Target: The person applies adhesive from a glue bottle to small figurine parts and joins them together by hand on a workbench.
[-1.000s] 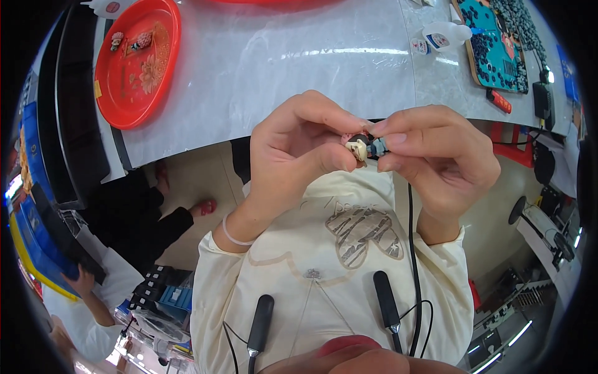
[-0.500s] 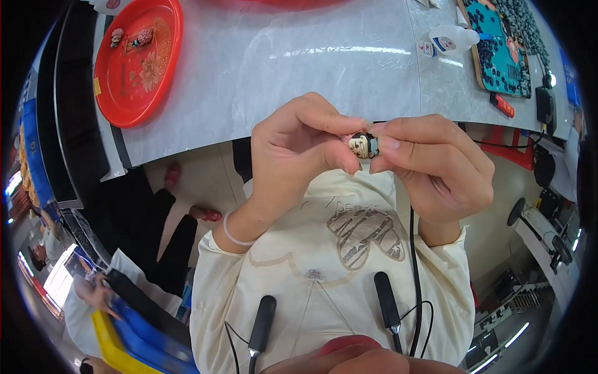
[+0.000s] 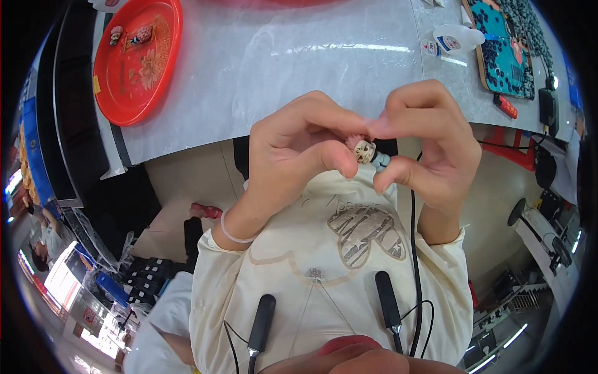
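A small toy figurine (image 3: 366,151) with a pale face, pinkish hair, dark top and light blue lower body lies tilted between my hands, just beyond the table's near edge. My left hand (image 3: 296,143) grips it at the head end, with thumb and forefinger bent around it. Around the blue end curves my right hand (image 3: 436,137), its thumb and forefinger apart. The right thumb is close to the blue part; contact is hard to make out. The two forefingers meet above the figurine.
At the table's left, a red oval tray (image 3: 163,87) holds several small figurines. Toward the right are a white squeeze bottle (image 3: 458,38), a small red object (image 3: 505,106) and a teal board (image 3: 498,56) with dark pieces. A black cable (image 3: 415,274) hangs before my shirt.
My right thumb and forefinger have spread apart from their pinch, and the figurine has tilted with its blue end lower. At lower left, a passing person and blue and yellow objects have shifted.
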Demonstrator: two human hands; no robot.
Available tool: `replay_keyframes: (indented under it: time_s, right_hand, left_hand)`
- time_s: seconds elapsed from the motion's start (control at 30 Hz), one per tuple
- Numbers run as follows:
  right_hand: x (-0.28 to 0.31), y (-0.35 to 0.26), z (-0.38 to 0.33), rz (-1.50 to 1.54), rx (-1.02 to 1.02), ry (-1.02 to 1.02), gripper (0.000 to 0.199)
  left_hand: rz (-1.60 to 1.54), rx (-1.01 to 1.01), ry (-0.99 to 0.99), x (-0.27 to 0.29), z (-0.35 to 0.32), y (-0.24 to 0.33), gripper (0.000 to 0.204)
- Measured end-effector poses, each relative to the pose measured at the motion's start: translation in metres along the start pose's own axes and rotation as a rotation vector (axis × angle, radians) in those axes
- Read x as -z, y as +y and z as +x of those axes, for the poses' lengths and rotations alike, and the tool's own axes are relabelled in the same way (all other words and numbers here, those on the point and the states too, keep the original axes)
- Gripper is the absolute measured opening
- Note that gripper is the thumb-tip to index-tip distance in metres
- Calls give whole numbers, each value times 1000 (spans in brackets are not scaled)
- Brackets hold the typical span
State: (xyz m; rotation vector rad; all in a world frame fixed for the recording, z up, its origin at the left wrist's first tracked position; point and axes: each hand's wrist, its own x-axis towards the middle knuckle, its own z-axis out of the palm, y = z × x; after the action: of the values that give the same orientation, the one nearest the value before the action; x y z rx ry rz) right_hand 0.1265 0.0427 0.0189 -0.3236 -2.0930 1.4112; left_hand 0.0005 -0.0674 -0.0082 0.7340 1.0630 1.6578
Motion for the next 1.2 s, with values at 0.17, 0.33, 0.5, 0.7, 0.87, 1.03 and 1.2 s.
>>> replay_keyframes:
  time_s: [0.17, 0.33, 0.5, 0.7, 0.87, 1.03, 1.2]
  right_hand:
    - [1, 3, 2, -94, 86, -159, 47]
    - [-4, 9, -1, -131, 188, -12, 46]
    - [0, 15, 0, -244, 278, 27, 46]
    - [-7, 12, 1, -129, 201, 144, 39]
    - [-11, 10, 1, -129, 218, 101, 38]
    - [-17, 5, 4, -118, 170, 79, 42]
    - [-4, 12, -2, -129, 117, 140, 27]
  left_hand:
    - [-249, -2, -49, 1, 1, -3, 35]
    - [-182, 34, -7, 2, -5, -1, 24]
    - [244, -12, -71, 1, -5, 0, 16]
    - [264, -89, -103, 2, 0, -3, 15]
    - [249, -40, -88, 2, -2, 5, 17]
    - [96, 14, -87, 9, -1, 21, 19]
    - [669, -419, 426, 73, 21, 68, 21]
